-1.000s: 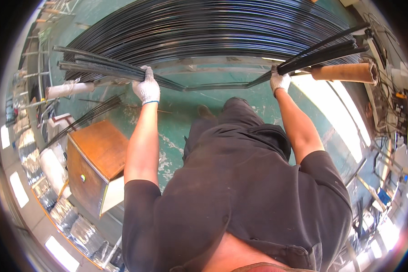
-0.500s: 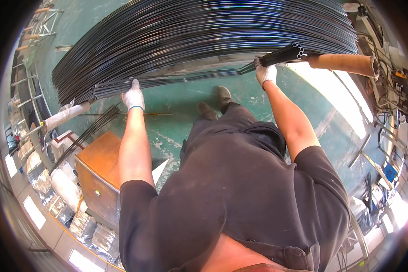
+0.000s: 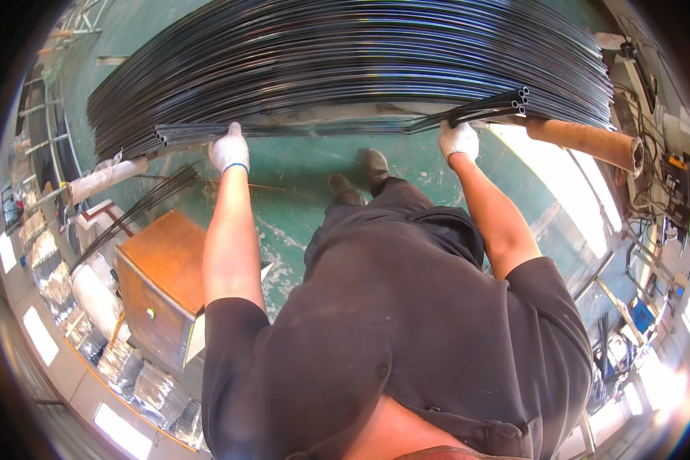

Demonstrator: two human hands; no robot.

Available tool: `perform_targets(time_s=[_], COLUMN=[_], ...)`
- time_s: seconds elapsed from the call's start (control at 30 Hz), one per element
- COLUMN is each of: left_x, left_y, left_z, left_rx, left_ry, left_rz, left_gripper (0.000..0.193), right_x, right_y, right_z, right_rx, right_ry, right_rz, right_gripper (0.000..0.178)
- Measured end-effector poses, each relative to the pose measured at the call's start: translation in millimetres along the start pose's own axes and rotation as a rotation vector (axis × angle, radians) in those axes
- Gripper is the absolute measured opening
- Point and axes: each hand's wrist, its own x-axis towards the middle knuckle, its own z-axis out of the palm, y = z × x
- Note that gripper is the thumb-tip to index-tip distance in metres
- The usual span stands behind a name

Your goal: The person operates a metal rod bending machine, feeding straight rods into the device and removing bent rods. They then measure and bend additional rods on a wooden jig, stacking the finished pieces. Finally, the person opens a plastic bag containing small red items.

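Note:
A bundle of several thin black tubes [image 3: 322, 130] stretches crosswise in front of me, with round hollow ends showing at both sides. My left hand [image 3: 229, 149], in a white knit glove, is closed around the bundle near its left end. Further right, my right hand [image 3: 458, 141], gloved the same way, grips it close to the right end. Just beyond lies a wide layer of many long black tubes [image 3: 345, 61], side by side. The held bundle runs along the near edge of this layer. My fingers on the far side are partly hidden by the tubes.
Brown cardboard-like roll [image 3: 583, 142] sticks out at the right, and a plastic-wrapped roll [image 3: 107, 180] at the left. A wooden cabinet [image 3: 165, 261] stands near my left arm, beside loose thin rods [image 3: 142, 207]. Cables and machinery [image 3: 671, 180] line the right side of the green floor [image 3: 299, 199].
Both hands have shifted slightly with the bundle; its right end has moved right and down in view, closer to the roll. My grip stays closed on both sides.

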Motion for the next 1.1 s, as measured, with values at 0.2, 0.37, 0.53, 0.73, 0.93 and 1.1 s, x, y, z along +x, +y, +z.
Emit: perform_targets(time_s=[0.2,0.37,0.53,0.73,0.93,1.1], left_x=[-25.6,-20.3,-56.2,-54.1,-59.1,-119.4], left_y=[14.9,-34.6,-17.7,-60.3,-222.8,-350.1], left_z=[-11.6,-13.8,-72.7,-191.2,-277.2,-315.9], left_rx=[-0.024,0.140,-0.043,-0.534,-0.764,-0.545], left_ry=[0.048,0.040,0.005,0.163,0.283,0.322], left_rz=[-0.054,0.001,0.225,0.150,0.018,-0.241], left_gripper=[0.044,0.042,0.035,0.014,0.006,0.032], right_x=[-2.4,-18.0,-49.9,-98.6,-192.0,-291.3], right_y=[0.3,31.9,23.1,-66.1,-218.7,-355.0], right_z=[-5.2,19.4,3.8,-70.2,-112.3,-125.7], right_rx=[-0.107,0.035,0.220,0.383,0.643,0.620], right_ry=[-0.026,0.007,0.065,0.164,-0.146,-0.237], right_rz=[-0.070,-0.277,-0.427,-0.737,-0.973,-1.229], right_gripper=[0.050,0.035,0.017,0.014,0.015,0.024])
